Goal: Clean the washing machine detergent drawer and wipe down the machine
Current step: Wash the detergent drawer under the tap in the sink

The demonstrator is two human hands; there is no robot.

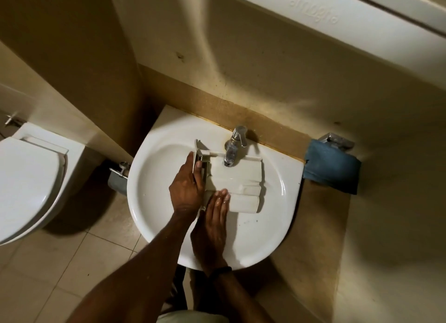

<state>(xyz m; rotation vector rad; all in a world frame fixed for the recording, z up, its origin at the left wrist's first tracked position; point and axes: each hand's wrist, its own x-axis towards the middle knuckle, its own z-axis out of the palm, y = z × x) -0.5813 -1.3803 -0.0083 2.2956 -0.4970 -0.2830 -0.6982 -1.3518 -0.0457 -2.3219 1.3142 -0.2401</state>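
**One drawer, two hands, one basin**

One detergent drawer (pixel 237 175) lies in one white sink (pixel 144 202), under the spout of one chrome tap (pixel 234 144) at the basin's 12 o'clock. The drawer is white plastic, moulded in rounded lengthwise channels, with its flat front panel at the 9 o'clock end.

Two hands are on it. The left hand (pixel 185 190), at the drawer's 9 o'clock, grips the front panel, fingers curled round its edge and thumb on the inner face. The right hand (pixel 211 224) comes in from 6 o'clock with fingers (pixel 223 195) straight and close together, their wet tips resting on the drawer's nearest channel; it holds nothing. One black wristband (pixel 220 270) circles the right wrist.

The sink is a glossy ceramic half-round set against a scuffed beige wall (pixel 241 69), with a darker tan band behind the tap. One white toilet (pixel 26 178), its smooth lid closed, sits at the view's 9 o'clock. One blue cloth (pixel 330 166) hangs folded over a chrome fitting at the sink's 3 o'clock. The floor (pixel 60 274), at 7 o'clock, is pale square tile with thin dark joints.
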